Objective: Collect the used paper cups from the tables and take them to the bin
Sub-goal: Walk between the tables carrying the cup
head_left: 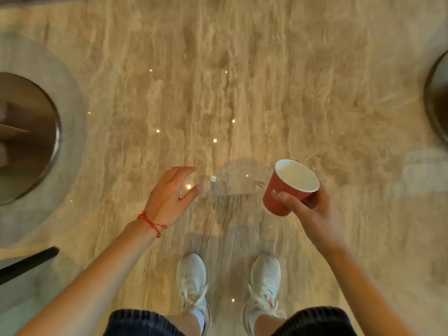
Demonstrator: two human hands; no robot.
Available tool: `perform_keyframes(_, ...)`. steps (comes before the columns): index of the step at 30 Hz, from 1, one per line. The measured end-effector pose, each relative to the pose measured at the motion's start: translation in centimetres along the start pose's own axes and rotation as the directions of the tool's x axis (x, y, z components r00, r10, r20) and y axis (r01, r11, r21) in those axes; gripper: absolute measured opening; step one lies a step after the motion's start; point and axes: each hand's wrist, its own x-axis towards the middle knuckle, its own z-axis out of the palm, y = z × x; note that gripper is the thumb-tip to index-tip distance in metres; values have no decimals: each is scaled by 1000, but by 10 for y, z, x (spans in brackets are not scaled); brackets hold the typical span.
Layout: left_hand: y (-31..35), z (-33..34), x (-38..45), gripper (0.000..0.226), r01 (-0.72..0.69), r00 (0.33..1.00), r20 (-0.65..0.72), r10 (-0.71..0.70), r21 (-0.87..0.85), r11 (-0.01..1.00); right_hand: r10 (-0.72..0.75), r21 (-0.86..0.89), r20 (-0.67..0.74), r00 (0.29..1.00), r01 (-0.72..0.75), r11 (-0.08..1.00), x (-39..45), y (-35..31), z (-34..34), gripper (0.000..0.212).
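My right hand (pixel 309 209) grips a red paper cup (pixel 288 187) with a white inside, tilted slightly, at the lower right above the floor. The cup's opening faces up toward me and looks empty. My left hand (pixel 171 196) hangs to the left of it with fingers loosely spread and nothing in it; a red string bracelet circles its wrist. No bin is in view.
Glossy beige marble floor (pixel 218 93) fills the view. A round metal table base (pixel 29 137) sits at the left edge and another round base (pixel 438 98) at the right edge. A dark bar (pixel 26 263) pokes in at lower left. My white sneakers (pixel 194 282) stand below.
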Motion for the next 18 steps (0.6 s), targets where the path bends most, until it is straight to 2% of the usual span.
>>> perform_keyframes(8,-105,116,48,43,139,982,144,-125,-91,986,-10,-12,24,1000,10,1000,80,115,34,66)
perform_keyframes(14,-129,165,82,44,136,991,34,-132,-250,959,-42,1,72,997,42,999,109,160,56,59)
perform_keyframes(18,-126,185,107,46,99,994,-27,-108,-226,969,-69,-20,98,993,71,997,125,168,54,55)
